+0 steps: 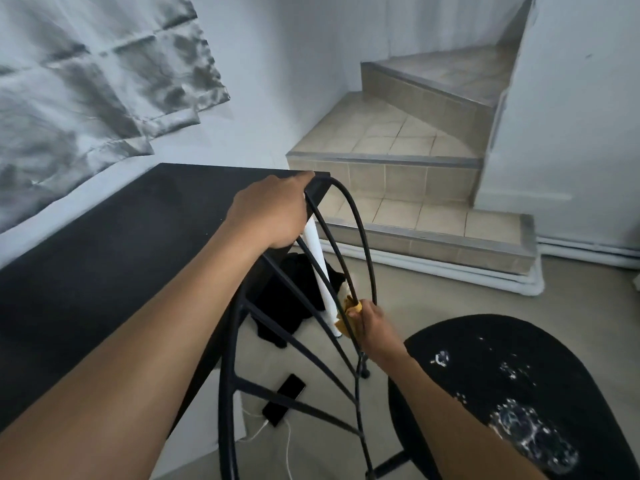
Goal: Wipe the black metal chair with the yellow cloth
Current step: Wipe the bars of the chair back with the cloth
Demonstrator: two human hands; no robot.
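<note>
My right hand (372,327) is closed around the yellow cloth (349,311), pinching it onto a thin curved bar of the black metal chair (360,237), low on the backrest hoop. My left hand (273,213) is curled over the top of the same backrest, where the hoop meets the corner of the black worktop (104,254), steadying the frame; my fingers wrap out of sight, so I cannot tell how tightly they close.

The bar under the cloth runs long and arched, from my right hand up and away toward my left. So the unwiped length seems to lie above and ahead of the cloth, and I judge the next stroke should slide upward along that curve. The right hand is the nearer one for that; the left sits at the far end of the bar.

The round black seat (512,393), spotted with wet droplets, lies to my lower right. Beyond the bars, on the floor, lie a dark phone (284,400) with a white cable and a heap of black fabric (287,299); tiled steps (398,140) rise further off.
</note>
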